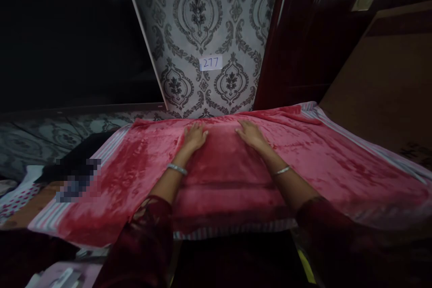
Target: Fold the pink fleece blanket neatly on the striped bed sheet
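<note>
A plush red-pink blanket with a striped edging lies spread over a flat surface in front of me. Near its far edge, my left hand rests on the pile with its fingers stretched out. To the right of it, my right hand also lies on the blanket, fingers extended away from me. Neither hand grips anything. Between the hands the pile looks smoother and darker. Toward the far right edge, the cloth bunches into a few folds.
Patterned wallpaper rises behind, bearing a paper label marked 277. A dark screen stands at left, a dark red door and a cardboard box at right. Polka-dot cloth lies at the left.
</note>
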The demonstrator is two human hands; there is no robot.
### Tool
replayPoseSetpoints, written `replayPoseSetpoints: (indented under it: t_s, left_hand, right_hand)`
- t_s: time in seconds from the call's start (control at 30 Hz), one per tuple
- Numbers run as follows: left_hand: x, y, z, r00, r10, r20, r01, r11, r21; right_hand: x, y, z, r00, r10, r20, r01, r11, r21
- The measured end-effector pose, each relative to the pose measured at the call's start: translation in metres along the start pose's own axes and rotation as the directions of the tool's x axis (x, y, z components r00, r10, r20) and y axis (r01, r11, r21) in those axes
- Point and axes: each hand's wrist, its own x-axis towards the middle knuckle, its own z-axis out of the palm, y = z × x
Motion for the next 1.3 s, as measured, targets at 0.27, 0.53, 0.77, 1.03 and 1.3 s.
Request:
replayPoseSetpoints:
  t_s: [0.27, 0.53, 0.77, 1.03, 1.3]
  left_hand:
    - [0.061, -0.004, 0.043, 0.992, -0.079, 0.1, 0.075, 0.996, 0.047]
    - [0.061, -0.021, 0.08, 0.997, -0.07, 0.042, 0.066, 0.994, 0.089]
    - [0.066, -0.024, 0.081, 0.998, -0.06, 0.03, 0.058, 0.997, 0.052]
    - [0.072, -0.027, 0.079, 0.998, -0.053, 0.037, 0.052, 0.998, 0.038]
    - [0.072, -0.027, 0.079, 0.996, -0.07, -0.061, 0.072, 0.997, 0.019]
  right_hand:
    - [0.046, -0.017, 0.046, 0.978, 0.157, 0.135, -0.142, 0.984, -0.11]
    - [0.036, 0.002, 0.083, 0.988, 0.143, 0.062, -0.135, 0.984, -0.112]
    - [0.038, -0.001, 0.079, 0.986, 0.161, 0.054, -0.155, 0.982, -0.104]
    - [0.043, 0.002, 0.072, 0.98, 0.182, 0.082, -0.173, 0.98, -0.099]
    - [0.025, 0.031, 0.05, 0.929, 0.362, 0.077, -0.349, 0.926, -0.142]
